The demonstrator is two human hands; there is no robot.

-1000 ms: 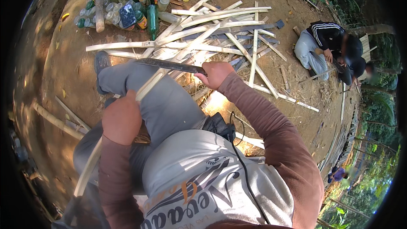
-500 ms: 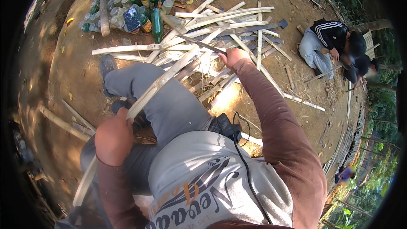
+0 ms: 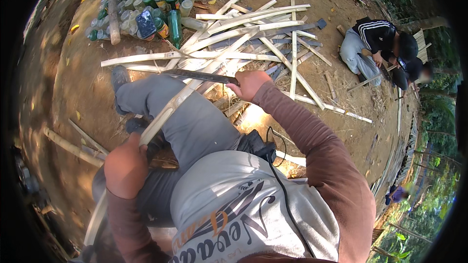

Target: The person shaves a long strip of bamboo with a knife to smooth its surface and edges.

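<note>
L hand (image 3: 126, 168) closed round pale strip (image 3: 160, 119), which runs diag. over my gray-trousered leg (image 3: 202, 122). R hand (image 3: 249, 85) wrapped round knife (image 3: 200, 75) handle, blade crossing strip's upper part; can't tell if touching. Beyond: messy pile of strips (image 3: 243, 32). Upper L: glass bottles (image 3: 174, 27) w/ stick (image 3: 114, 17) on top. Co-worker (image 3: 375, 36) bent over, far R, dark jacket w/ white stripes.
</note>
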